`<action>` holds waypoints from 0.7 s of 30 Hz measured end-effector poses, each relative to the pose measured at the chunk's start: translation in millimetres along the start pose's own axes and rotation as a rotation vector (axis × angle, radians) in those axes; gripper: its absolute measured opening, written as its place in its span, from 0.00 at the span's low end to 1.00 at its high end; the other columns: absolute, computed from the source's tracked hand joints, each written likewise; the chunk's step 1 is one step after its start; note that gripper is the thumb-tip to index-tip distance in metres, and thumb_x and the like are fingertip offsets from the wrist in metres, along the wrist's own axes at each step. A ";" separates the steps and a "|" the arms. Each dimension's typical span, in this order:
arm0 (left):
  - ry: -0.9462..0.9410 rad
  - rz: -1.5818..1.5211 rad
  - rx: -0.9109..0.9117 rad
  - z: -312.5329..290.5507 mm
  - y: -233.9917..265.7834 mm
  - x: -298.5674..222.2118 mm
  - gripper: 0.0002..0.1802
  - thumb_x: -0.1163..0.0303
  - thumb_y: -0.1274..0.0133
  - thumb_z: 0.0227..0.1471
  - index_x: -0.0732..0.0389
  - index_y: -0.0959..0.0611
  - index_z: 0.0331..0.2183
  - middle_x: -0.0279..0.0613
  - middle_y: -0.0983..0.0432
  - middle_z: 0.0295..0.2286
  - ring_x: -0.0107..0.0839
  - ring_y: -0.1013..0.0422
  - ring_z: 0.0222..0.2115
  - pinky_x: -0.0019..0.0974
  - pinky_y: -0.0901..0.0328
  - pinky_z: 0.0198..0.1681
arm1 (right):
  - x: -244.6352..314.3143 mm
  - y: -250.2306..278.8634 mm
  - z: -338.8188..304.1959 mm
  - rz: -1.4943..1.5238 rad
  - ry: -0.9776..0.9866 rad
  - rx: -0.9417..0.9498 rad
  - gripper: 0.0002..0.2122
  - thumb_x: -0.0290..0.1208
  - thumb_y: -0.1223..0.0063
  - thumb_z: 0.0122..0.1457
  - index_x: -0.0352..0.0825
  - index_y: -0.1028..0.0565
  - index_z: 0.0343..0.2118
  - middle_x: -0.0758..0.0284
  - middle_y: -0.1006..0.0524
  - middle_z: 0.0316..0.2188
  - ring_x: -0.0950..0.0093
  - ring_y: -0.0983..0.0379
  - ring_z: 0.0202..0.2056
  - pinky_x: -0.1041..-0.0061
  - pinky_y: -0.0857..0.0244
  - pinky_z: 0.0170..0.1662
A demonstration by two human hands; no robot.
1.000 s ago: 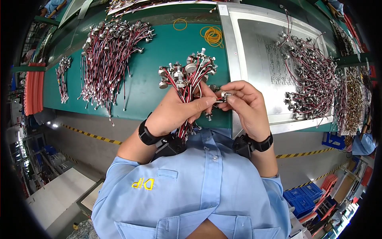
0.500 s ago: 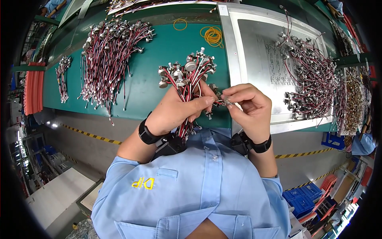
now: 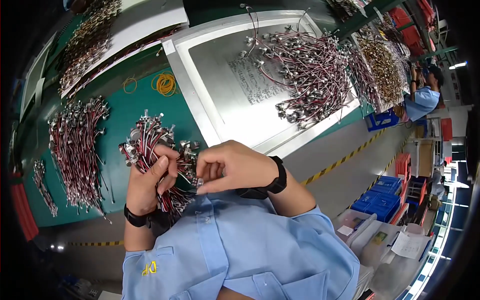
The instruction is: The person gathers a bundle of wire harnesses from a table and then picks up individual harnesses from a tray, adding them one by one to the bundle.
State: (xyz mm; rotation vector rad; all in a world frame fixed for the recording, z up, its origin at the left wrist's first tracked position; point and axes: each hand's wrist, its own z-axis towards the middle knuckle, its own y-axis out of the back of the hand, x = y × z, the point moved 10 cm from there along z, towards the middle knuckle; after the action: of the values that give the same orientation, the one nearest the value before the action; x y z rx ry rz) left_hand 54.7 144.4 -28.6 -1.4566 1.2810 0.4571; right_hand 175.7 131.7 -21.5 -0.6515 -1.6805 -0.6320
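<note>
My left hand point(image 3: 145, 186) is wrapped around a bundle of red, white and black wire leads point(image 3: 146, 142). Their round metal parts stick up above the fist, and the loose ends hang below it by my shirt. A smaller cluster of leads point(image 3: 189, 156) stands out on the right side of the bundle, between my two hands. My right hand point(image 3: 235, 167) is beside this cluster with its fingers curled. Its thumb and fingertips pinch a small shiny end of a wire lead point(image 3: 200, 183), partly hidden by the fingers.
On the green mat lie a large pile of wire leads point(image 3: 77, 155), a small bunch point(image 3: 44, 187) and yellow rubber bands point(image 3: 165, 84). A metal-framed tray point(image 3: 200, 107) to the right holds a tangled heap of leads point(image 3: 315, 75). Another person point(image 3: 422, 97) works at far right.
The view has turned to the right, so the mat and piles sit further left. My left hand keeps the bundle. My right hand stays at its side, its back now turned more upward.
</note>
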 end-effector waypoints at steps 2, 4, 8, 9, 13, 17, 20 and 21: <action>0.002 0.021 0.057 0.6 -1.3 2.0 0.11 0.68 0.52 0.56 0.67 0.25 0.35 0.37 0.30 0.20 0.16 0.44 0.12 0.22 0.48 0.15 | 6.5 15.5 0.3 -0.009 0.043 -0.103 0.07 0.25 0.40 0.48 0.32 0.26 0.29 0.70 0.27 0.25 0.84 0.30 0.23 0.84 0.36 0.29; 0.010 0.073 0.060 -0.3 -4.9 3.1 0.11 0.67 0.53 0.56 0.67 0.25 0.34 0.36 0.30 0.19 0.16 0.44 0.11 0.21 0.48 0.14 | 17.2 35.3 -0.1 -0.004 0.135 -0.270 0.06 0.25 0.42 0.50 0.32 0.25 0.30 0.70 0.28 0.25 0.83 0.30 0.23 0.83 0.36 0.29; 0.073 0.166 0.070 -1.9 -20.4 6.9 0.10 0.66 0.55 0.56 0.64 0.26 0.31 0.38 0.30 0.19 0.17 0.44 0.10 0.22 0.51 0.13 | 39.9 28.1 13.7 -0.110 0.241 -0.325 0.08 0.24 0.45 0.52 0.30 0.25 0.35 0.68 0.28 0.25 0.82 0.31 0.23 0.83 0.37 0.28; 0.101 0.160 0.083 -1.5 -24.1 10.8 0.10 0.67 0.56 0.56 0.64 0.26 0.32 0.39 0.29 0.19 0.18 0.44 0.10 0.22 0.50 0.13 | 41.3 20.3 19.2 -0.081 0.257 -0.276 0.08 0.24 0.45 0.52 0.30 0.25 0.35 0.68 0.28 0.25 0.82 0.31 0.23 0.83 0.37 0.28; 0.111 0.044 0.260 2.8 -36.6 9.1 0.10 0.69 0.56 0.54 0.65 0.25 0.36 0.41 0.29 0.20 0.18 0.42 0.12 0.22 0.48 0.14 | 39.1 24.9 27.5 -0.043 0.208 -0.366 0.09 0.24 0.46 0.53 0.27 0.26 0.36 0.66 0.27 0.27 0.82 0.29 0.26 0.84 0.37 0.28; 0.111 0.017 0.252 -0.4 -29.5 19.9 0.12 0.70 0.56 0.53 0.65 0.25 0.37 0.41 0.29 0.23 0.19 0.41 0.13 0.22 0.47 0.15 | 35.0 16.3 37.8 0.129 0.040 -0.338 0.07 0.23 0.46 0.52 0.26 0.26 0.33 0.66 0.26 0.26 0.82 0.28 0.27 0.84 0.37 0.27; 0.131 0.025 0.232 -2.8 -25.8 16.4 0.12 0.70 0.58 0.54 0.64 0.27 0.40 0.38 0.29 0.24 0.18 0.40 0.15 0.22 0.45 0.17 | 19.1 5.0 41.1 0.249 -0.133 -0.270 0.06 0.22 0.46 0.52 0.26 0.27 0.32 0.67 0.26 0.25 0.82 0.28 0.28 0.84 0.37 0.26; 0.139 0.029 0.226 -2.2 -25.0 16.9 0.13 0.70 0.58 0.55 0.63 0.27 0.42 0.37 0.29 0.24 0.18 0.39 0.16 0.21 0.44 0.18 | 17.6 9.5 39.2 0.209 -0.109 -0.340 0.06 0.22 0.45 0.51 0.27 0.28 0.31 0.67 0.27 0.24 0.83 0.28 0.28 0.84 0.37 0.26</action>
State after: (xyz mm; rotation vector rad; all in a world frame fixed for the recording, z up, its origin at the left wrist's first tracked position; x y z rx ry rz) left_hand 81.6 130.4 -30.3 -1.2989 1.4169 0.2242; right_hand 152.8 167.7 -10.9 -1.1067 -1.5907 -0.7485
